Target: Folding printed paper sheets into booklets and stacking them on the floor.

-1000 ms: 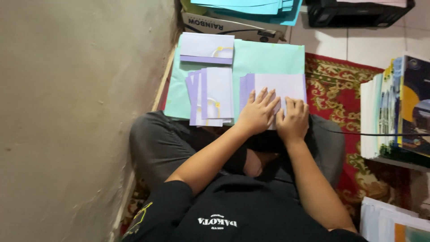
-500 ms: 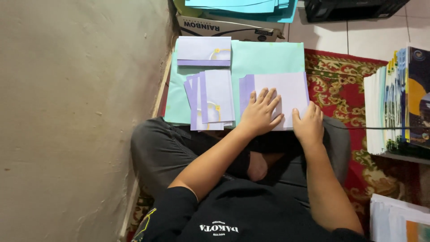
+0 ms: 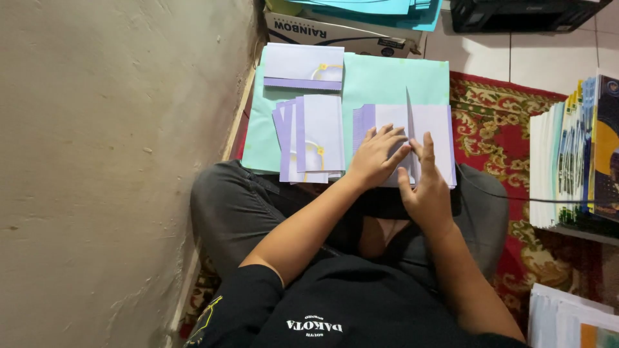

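A view from above onto a person sitting cross-legged on a red patterned carpet (image 3: pixel 496 122), beside a plain beige wall (image 3: pixel 109 161). A large mint-green sheet (image 3: pixel 387 80) lies across their lap and the floor ahead.

On the sheet's right part rests a stack of pale lilac cards (image 3: pixel 432 125). The left hand (image 3: pixel 377 158) lies flat on it, fingers spread and pressing down, not closed around anything. The right hand (image 3: pixel 425 190) rests just beside it, its grip open, fingers stretched straight along a card fold that stands up as a thin edge between the 2 hands.

To the left of this stack sits a fanned pile of folded lilac cards (image 3: pixel 313 138) with a yellow ring motif. Above that pile lies 1 more lilac card (image 3: pixel 303 66), placed crosswise.

Beyond the green sheet stands a cardboard box (image 3: pixel 342 32) topped with turquoise paper (image 3: pixel 374 8). At the right edge, upright books and booklets (image 3: pixel 574 158) fill a low shelf.
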